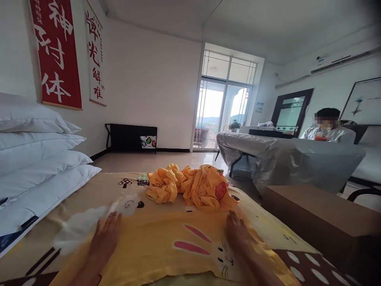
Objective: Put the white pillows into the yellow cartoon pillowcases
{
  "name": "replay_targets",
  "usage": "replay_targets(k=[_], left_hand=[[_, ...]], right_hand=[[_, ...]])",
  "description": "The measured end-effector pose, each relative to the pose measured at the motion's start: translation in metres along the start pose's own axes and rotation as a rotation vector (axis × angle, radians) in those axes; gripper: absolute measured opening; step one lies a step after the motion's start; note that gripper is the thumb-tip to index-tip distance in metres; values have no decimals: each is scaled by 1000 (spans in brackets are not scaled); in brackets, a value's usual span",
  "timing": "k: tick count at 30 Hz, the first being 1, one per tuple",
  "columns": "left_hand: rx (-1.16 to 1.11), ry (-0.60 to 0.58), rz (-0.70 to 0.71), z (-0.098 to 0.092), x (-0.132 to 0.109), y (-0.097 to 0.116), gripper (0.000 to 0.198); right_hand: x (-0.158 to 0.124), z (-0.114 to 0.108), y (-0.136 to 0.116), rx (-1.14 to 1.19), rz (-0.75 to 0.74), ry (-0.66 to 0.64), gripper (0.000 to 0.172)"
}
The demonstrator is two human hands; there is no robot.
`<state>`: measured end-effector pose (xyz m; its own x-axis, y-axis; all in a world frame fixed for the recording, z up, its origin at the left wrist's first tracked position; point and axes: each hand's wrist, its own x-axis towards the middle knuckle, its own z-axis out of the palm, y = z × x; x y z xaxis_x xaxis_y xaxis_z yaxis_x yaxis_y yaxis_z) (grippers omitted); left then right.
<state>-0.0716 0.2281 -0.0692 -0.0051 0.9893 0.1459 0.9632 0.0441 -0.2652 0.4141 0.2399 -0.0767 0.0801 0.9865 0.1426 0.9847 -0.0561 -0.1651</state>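
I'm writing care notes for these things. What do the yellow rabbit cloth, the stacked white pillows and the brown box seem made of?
Rabbit cloth: thin, matt fabric, perhaps cotton or polyester; its near edge ripples softly.
Pillows: smooth fabric, likely soft-filled, since they bulge and taper toward the edges; fibre unclear.
Brown box: probably cardboard, going by its flat, dull faces and straight edges.

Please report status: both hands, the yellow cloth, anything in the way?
Left hand, right hand: at opposite sides of yellow cloth. Cloth spread, rabbit print up. Bunched orange fabric ahead, possibly in the way.
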Motion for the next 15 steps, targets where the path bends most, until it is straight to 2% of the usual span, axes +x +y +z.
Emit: replay_targets(k=[3, 5, 7, 8, 9, 11, 15], left_hand=[[-277, -73, 169, -34, 4, 65, 75], [-355, -81, 256, -46, 6, 112, 73], [-405, -105, 335, -46, 8, 146, 69], [-422, -108, 358, -43, 9, 154, 65], [-435, -108, 367, -39, 9, 157, 61], [-449, -104, 352, -28, 11, 144, 57], [-423, -141, 231, -1, 17, 75, 60]], right_hand=[[-2, 10, -92, -9, -210, -21, 51], [-8, 25, -149, 26, -367, -43, 57], [-14, 41, -185, 56, -466, -53, 52], [-16, 46, -191, 77, -491, -51, 50], [-16, 49, -192, 92, -511, -51, 49], [-15, 48, -177, 107, -512, -67, 48], [-1, 34, -125, 62, -369, -141, 56]])
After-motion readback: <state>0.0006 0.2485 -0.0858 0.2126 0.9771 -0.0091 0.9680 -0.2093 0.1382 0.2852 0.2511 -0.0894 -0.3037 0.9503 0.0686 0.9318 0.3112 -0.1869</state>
